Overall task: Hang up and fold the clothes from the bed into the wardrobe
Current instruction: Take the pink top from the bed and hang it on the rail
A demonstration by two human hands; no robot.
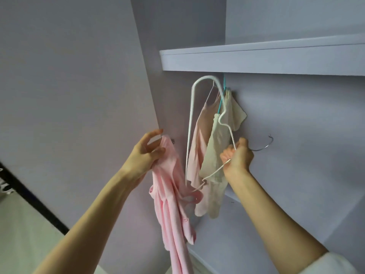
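I am looking up into the wardrobe. My left hand [147,153] holds the top of a pink garment [173,210] that hangs down in folds. My right hand [237,157] grips a white wire hanger [227,127] near its neck; its metal hook [264,146] sticks out to the right of my fist. One end of the hanger reaches down into the pink garment. Behind the hanger, a peach slip [199,139] and a cream top [221,147] hang under the shelf, the cream one on a teal hanger [222,101].
A white shelf [256,58] runs across above the hanging clothes. A large white curved rail loop [192,107] hangs beneath it. The open wardrobe door [69,95] stands at the left, a lower shelf edge [232,196] at the right.
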